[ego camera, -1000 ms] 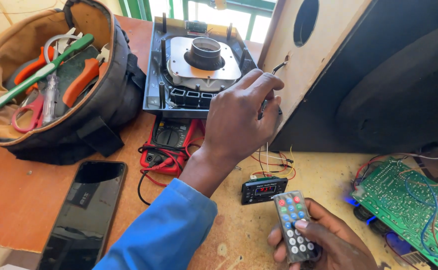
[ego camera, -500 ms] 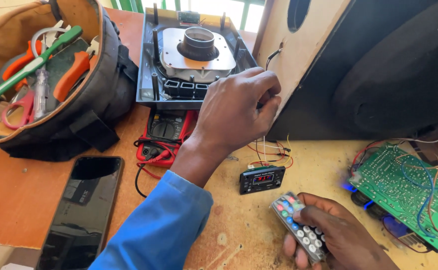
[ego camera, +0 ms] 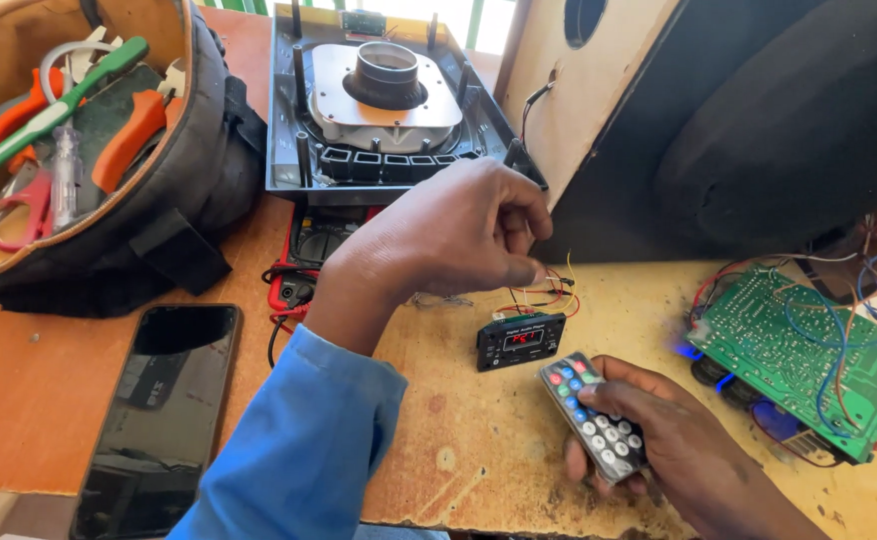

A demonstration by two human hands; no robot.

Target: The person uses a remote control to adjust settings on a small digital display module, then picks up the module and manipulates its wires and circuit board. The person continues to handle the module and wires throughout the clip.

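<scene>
**benchrat:** So what moved in the last second? Start close in.

**solderfan:** Closest is the right hand (ego camera: 679, 450), low at the tabletop (ego camera: 459, 470) edge. Its fingers (ego camera: 624, 400) are wrapped round a small grey remote (ego camera: 591, 415) with coloured buttons. A second ago the remote sat upright in the palm; now it's tilted so its top end aims up-left, and the thumb lies over the keys. My guess is a key is being pressed.

**benchrat:** Aimed at what?

**solderfan:** The little black player module (ego camera: 521, 340), flat on the tabletop just up-left of those fingers, red digits lit. It hasn't budged. Thin red and yellow wires (ego camera: 549, 295) run off its back.

**benchrat:** And the left hand?

**solderfan:** The left hand (ego camera: 449, 235) was reaching up at the cable on the speaker box (ego camera: 579, 90). Now it has dropped back and hovers above the wires, fingers curled, thumb and forefinger pinched nearly shut. Can't tell if anything is in the pinch.

**benchrat:** Rest of the bench?

**solderfan:** Phone (ego camera: 159, 400) left of the sleeve, red meter (ego camera: 309, 260) under the left wrist, green board (ego camera: 799, 350) off to the right, tool bag (ego camera: 89, 150) and a black speaker frame (ego camera: 384, 90) further back.
</scene>
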